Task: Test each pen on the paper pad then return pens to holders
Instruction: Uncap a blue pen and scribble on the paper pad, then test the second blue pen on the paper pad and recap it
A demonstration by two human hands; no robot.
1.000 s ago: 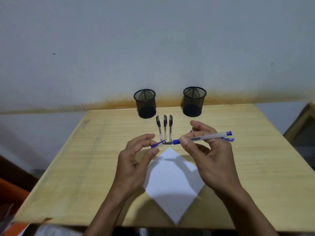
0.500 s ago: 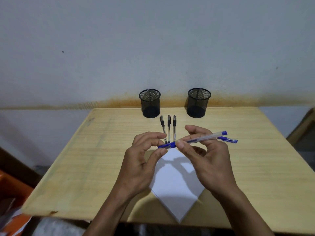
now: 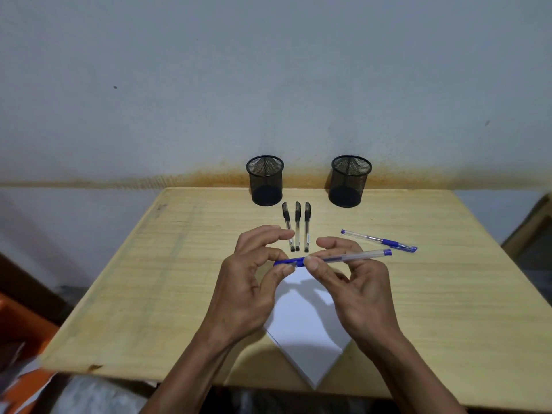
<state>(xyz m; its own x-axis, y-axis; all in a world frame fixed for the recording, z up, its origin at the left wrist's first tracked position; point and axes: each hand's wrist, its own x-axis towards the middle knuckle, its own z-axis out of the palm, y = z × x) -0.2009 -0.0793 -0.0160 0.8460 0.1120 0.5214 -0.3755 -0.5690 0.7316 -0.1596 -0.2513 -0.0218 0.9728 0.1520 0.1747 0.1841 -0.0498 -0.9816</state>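
My right hand (image 3: 355, 282) grips a blue pen (image 3: 349, 256) by its clear barrel, holding it level above the white paper pad (image 3: 307, 333). My left hand (image 3: 254, 282) pinches the blue cap at the pen's left end, and the cap sits on the pen. A second blue pen (image 3: 379, 241) lies on the table to the right. Three black pens (image 3: 297, 225) lie side by side beyond my hands. Two black mesh holders stand at the table's far edge, the left holder (image 3: 265, 180) and the right holder (image 3: 350, 180); both look empty.
The wooden table (image 3: 149, 279) stands against a grey wall with a rusty stain along its base. Orange objects sit low at the left, off the table. A wooden piece of furniture shows at the right edge.
The cap was off the pen in my left fingers a second ago; now it sits on the pen's tip. My hands have drawn together, and the second blue pen is now in plain view.
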